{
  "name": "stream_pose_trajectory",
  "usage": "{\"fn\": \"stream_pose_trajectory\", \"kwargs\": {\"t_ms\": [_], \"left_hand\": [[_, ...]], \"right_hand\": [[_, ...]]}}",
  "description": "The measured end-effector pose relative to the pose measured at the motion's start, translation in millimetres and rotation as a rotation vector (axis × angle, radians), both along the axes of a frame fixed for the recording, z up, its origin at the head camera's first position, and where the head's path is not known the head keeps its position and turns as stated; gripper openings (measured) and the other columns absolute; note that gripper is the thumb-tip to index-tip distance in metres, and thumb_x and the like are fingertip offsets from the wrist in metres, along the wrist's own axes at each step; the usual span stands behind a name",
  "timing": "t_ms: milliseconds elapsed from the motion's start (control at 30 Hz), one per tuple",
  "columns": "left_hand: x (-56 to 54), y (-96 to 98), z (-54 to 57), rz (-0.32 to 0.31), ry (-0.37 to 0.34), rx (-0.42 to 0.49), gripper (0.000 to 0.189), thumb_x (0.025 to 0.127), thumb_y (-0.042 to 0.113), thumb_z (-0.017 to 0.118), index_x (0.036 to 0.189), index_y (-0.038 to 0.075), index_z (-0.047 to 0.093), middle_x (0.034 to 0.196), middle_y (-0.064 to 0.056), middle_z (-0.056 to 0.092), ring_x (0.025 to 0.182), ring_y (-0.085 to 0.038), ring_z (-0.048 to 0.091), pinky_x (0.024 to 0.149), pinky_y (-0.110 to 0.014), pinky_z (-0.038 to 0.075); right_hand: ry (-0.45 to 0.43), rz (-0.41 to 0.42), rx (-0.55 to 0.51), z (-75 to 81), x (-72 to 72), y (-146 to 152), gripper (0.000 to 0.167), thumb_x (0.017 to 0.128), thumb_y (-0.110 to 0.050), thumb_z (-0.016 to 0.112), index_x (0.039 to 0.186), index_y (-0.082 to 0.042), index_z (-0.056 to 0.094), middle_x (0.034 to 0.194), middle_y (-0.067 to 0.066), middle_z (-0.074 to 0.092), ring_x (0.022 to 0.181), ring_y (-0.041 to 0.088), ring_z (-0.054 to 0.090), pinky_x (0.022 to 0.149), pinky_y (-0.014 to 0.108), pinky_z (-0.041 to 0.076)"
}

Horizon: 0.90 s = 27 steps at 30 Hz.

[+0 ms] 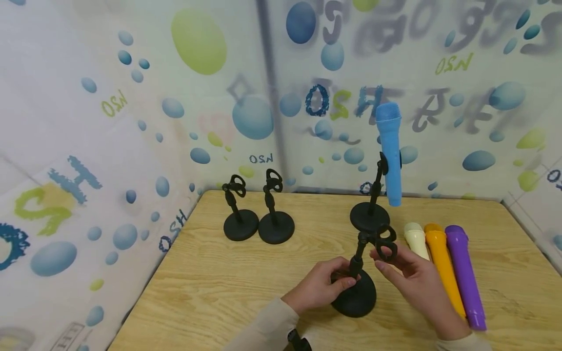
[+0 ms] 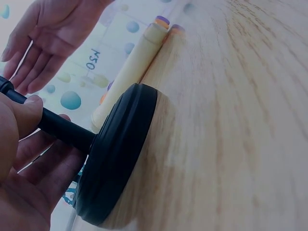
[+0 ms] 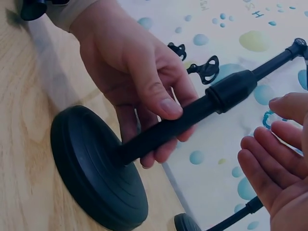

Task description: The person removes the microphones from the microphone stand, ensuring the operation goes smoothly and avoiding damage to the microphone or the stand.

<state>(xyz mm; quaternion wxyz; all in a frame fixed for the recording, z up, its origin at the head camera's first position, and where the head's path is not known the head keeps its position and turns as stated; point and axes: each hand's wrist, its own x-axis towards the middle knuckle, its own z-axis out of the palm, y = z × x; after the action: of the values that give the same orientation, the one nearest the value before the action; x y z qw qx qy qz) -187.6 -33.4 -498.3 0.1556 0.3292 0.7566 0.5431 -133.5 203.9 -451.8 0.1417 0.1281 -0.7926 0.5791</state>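
A black desktop microphone stand (image 1: 354,298) with a round base and a ring-shaped clip (image 1: 386,242) stands in front of me. My left hand (image 1: 322,285) holds its pole just above the base, thumb on one side and fingers on the other, as the right wrist view shows the pole (image 3: 168,127) between them. Beside the clip is my right hand (image 1: 417,287), palm turned toward the stand, its fingers loosely bent with nothing in them. Behind, a blue microphone (image 1: 391,156) sits upright in the clip of another black stand (image 1: 369,218).
Three microphones lie side by side at the right: cream (image 1: 415,239), orange (image 1: 444,273) and purple (image 1: 466,278). Two more black stands (image 1: 240,226) with bare clips are at the back left of the wooden table (image 1: 210,287). A patterned cloth wall (image 1: 298,141) rises behind the table.
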Motion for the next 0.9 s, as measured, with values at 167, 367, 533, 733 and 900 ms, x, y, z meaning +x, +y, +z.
{"fn": "stream_pose_trajectory", "kwargs": {"t_ms": [167,367,533,733,900], "left_hand": [[0.0,0.2,0.1,-0.002,-0.002,0.002,0.022,0.109,0.018,0.067,0.13,0.011,0.07,0.121,-0.008,0.079,0.116,-0.003,0.072,0.101,-0.02,0.057],[0.0,-0.7,0.4,-0.008,0.013,-0.011,0.023,0.109,0.018,0.066,0.131,0.01,0.069,0.123,-0.007,0.079,0.117,-0.003,0.072,0.101,-0.02,0.057],[-0.3,-1.4,0.6,-0.011,0.008,-0.016,0.024,0.11,0.018,0.065,0.132,0.011,0.069,0.124,-0.006,0.078,0.116,-0.002,0.072,0.1,-0.02,0.057],[0.2,-1.4,2.4,-0.008,-0.017,-0.013,0.024,0.109,0.02,0.067,0.132,0.014,0.07,0.127,-0.005,0.077,0.116,-0.002,0.072,0.102,-0.02,0.056],[-0.1,-1.1,1.6,-0.008,0.006,-0.022,0.025,0.108,0.021,0.069,0.132,0.015,0.069,0.128,-0.005,0.077,0.117,-0.002,0.071,0.103,-0.021,0.056]], "right_hand": [[0.033,0.022,-0.039,-3.1,0.0,-5.8,0.032,0.096,0.012,0.073,0.127,0.007,0.07,0.117,-0.018,0.079,0.108,-0.005,0.074,0.09,0.012,0.058],[0.1,0.05,-0.079,-6.6,0.2,-15.2,0.037,0.091,0.02,0.072,0.126,0.009,0.069,0.115,-0.017,0.079,0.105,-0.002,0.074,0.094,0.012,0.057],[0.118,0.085,-0.103,-7.4,-0.8,-22.4,0.036,0.091,0.021,0.071,0.125,0.01,0.069,0.116,-0.015,0.078,0.106,-0.001,0.074,0.097,0.012,0.056],[0.142,0.072,-0.082,-7.5,-1.8,-29.8,0.036,0.087,0.022,0.074,0.121,0.009,0.071,0.115,-0.016,0.076,0.104,-0.002,0.073,0.097,0.013,0.056],[0.233,0.057,-0.071,-11.9,-5.5,-36.0,0.041,0.08,0.027,0.077,0.115,0.006,0.074,0.113,-0.015,0.076,0.101,-0.001,0.072,0.097,0.013,0.056]]}}
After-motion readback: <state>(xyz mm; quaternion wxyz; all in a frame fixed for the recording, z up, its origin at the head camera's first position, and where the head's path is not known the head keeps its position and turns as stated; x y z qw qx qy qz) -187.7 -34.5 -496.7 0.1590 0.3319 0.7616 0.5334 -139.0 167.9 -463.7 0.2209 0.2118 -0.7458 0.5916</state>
